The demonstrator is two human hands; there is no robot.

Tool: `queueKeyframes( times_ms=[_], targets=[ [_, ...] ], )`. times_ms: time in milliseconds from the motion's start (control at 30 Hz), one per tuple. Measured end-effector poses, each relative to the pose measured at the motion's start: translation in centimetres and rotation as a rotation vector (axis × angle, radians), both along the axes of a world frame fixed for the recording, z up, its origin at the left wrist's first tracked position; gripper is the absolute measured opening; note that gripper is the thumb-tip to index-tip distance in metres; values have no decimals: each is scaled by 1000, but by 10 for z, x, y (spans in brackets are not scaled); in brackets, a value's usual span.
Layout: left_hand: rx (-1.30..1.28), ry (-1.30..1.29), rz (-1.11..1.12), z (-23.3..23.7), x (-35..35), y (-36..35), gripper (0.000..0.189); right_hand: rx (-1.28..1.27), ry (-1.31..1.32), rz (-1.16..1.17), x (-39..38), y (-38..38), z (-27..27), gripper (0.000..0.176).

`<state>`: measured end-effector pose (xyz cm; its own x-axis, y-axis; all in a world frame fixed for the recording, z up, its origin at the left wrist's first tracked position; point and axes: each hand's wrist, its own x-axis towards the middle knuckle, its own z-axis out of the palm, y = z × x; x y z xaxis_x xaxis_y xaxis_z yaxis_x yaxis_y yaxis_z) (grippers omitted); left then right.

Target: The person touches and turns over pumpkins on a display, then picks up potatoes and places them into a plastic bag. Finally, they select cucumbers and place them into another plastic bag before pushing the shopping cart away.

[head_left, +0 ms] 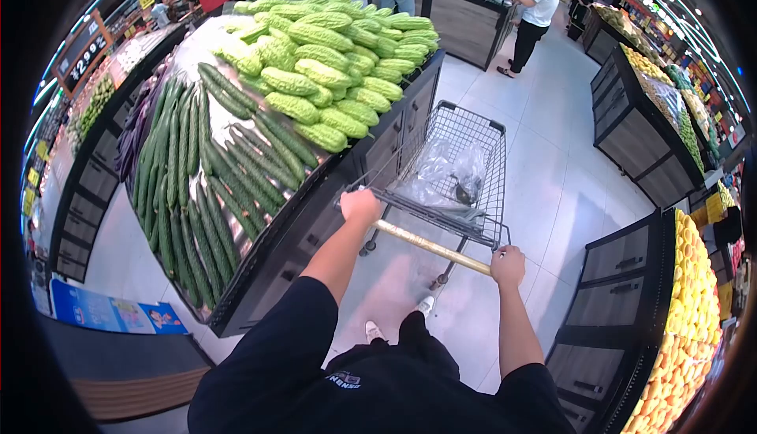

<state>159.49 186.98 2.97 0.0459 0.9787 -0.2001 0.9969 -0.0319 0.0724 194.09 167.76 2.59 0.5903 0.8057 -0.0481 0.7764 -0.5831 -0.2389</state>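
Both hands are closed on the handle of a wire shopping cart (493, 146) in front of me. My left hand (361, 206) wraps round the left end of the yellowish handlebar (430, 246), close to the produce stand. At its right end my right hand (508, 265) grips the same bar. Inside the basket lie clear plastic bags (434, 162), and something dark shows in one of them. What the bags hold is hard to make out.
Left of the cart, a stand bears cucumbers (181, 142) and bitter melons (323, 63). A dark cabinet with yellow and orange fruit (682, 316) stands on the right. Ahead, a person in a white top (542, 7) stands by another counter. Tiled floor (544, 158) runs between the stands.
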Motion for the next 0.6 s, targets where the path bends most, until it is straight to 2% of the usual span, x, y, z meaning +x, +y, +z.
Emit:
queueKeyframes(
  times_ms=[67,167,300,600],
  targets=[
    [-62,26,20,1,8,7,28,16,6,9,9,5,-2,21],
    [2,4,19,-18,15,23,29,28,19,8,23,20,2,20],
    [-5,-16,15,-12,34,36,30,61,31,17,43,37,1,17],
    [-43,9,18,-8,76,70,41,97,46,62,93,85,-6,19]
  ],
)
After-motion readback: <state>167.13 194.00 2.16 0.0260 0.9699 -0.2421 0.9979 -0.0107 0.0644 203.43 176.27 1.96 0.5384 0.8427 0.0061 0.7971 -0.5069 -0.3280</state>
